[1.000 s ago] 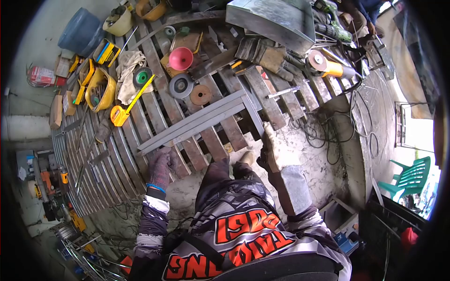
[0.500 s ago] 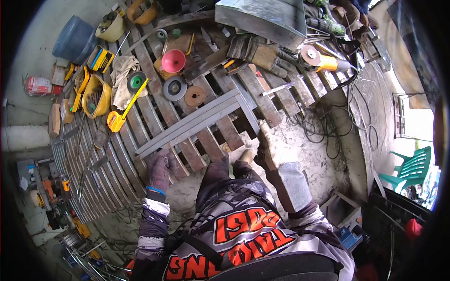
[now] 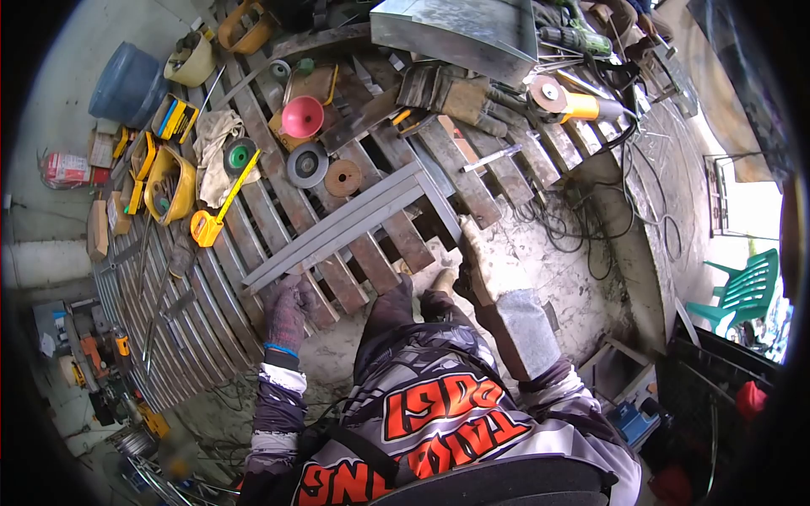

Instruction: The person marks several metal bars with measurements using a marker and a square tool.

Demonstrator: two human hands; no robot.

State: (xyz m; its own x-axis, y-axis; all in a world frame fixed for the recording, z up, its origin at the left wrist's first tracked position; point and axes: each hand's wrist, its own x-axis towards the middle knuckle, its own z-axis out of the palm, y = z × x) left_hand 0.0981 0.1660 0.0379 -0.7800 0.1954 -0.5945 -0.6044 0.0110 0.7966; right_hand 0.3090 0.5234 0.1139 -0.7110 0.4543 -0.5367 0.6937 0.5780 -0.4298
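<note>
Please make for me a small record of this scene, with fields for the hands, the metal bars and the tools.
left hand: gloved, at near end of the long metal bars
right hand: gloved, by the short metal bar
bars: form a corner on slatted metal bench
tape measure: yellow, blade out
angle grinder: yellow body
hand grip: unclear

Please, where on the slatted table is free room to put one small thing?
Bare slats, with gaps, show between the yellow tape measure and the grey bars, and left of the left hand. It is crowded on the far side, around the metal box, work gloves and angle grinder.
</note>
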